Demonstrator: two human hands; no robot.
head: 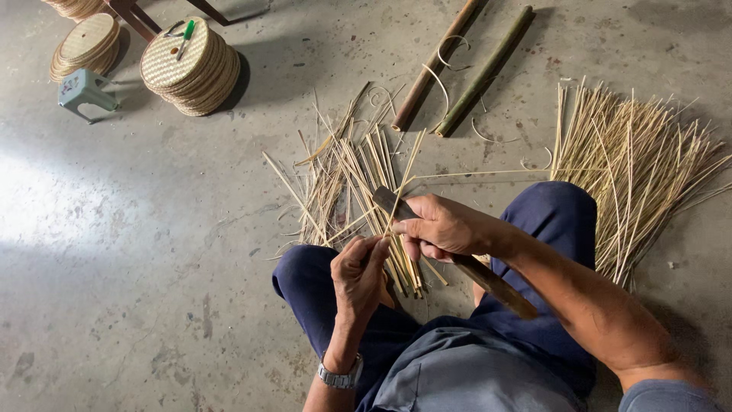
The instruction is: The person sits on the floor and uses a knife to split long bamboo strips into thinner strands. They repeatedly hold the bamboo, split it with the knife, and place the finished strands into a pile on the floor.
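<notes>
A person sits on the grey concrete floor [137, 252] with knees apart. The right hand [442, 226] is shut tight around a big dark knife [457, 255]. Its blade tip sticks up past the knuckles, and the long wooden handle runs back over the right leg in blue trousers [557, 217]. The left hand [358, 271] has its fingers [372, 246] pinched on a thin bamboo strip [396, 206], right next to the knife — the two hands almost touch. A silver watch [339, 376] sits on the left wrist.

Between the knees and just in front of them lies a messy pile of cut strips [343, 183], fanned out on the floor. On the right side a bigger bundle of long strips [633, 168] spreads wide, its edge close to the right knee. Two thick bamboo poles [465, 69] lie farther out, slanting away, with curly shavings around them.

To the left the floor is wide open and bare — lots of room there. Far off at the top left edge are stacks of round woven mats [191, 65] and a small pale stool [85, 90].
</notes>
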